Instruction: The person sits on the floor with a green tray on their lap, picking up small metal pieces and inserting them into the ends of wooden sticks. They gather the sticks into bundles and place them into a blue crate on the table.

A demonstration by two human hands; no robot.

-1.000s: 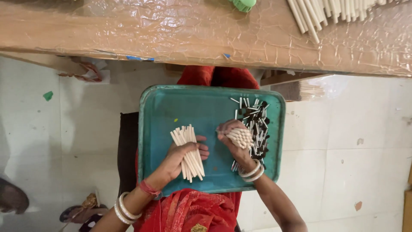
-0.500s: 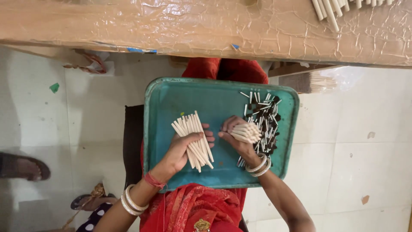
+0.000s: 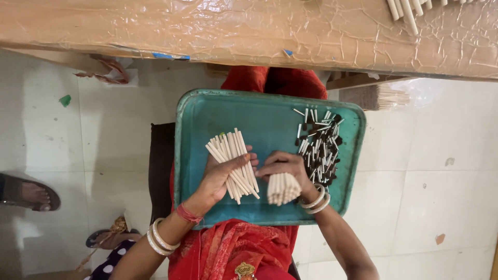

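a brown worktop (image 3: 218, 28) covered in wrinkled clear plastic runs across the top of the view, with a few pale sticks (image 3: 410, 9) lying at its upper right edge. below it is a pale tiled floor (image 3: 441, 197), where a sandalled foot (image 3: 26, 193) of another person shows at the far left. a teal rectangular tray (image 3: 259, 119) with rounded corners rests on the lap of the person in red clothing (image 3: 233, 249). on the right side of the tray lies a heap of short dark and white tube pieces (image 3: 319, 148), touching one another in a loose pile. the left hand (image 3: 220, 179), with white bangles and a red thread at the wrist, is grasping a fanned bunch of long cream sticks (image 3: 233, 162), which lie slanted across the palm above the tray's middle. just beside it, the right hand (image 3: 285, 165), also with white bangles, is clenched around a tight bundle of cream sticks (image 3: 282, 189), whose cut ends point toward the camera. the two hands are close together, nearly touching, and the right one sits just beside the heap of tube pieces
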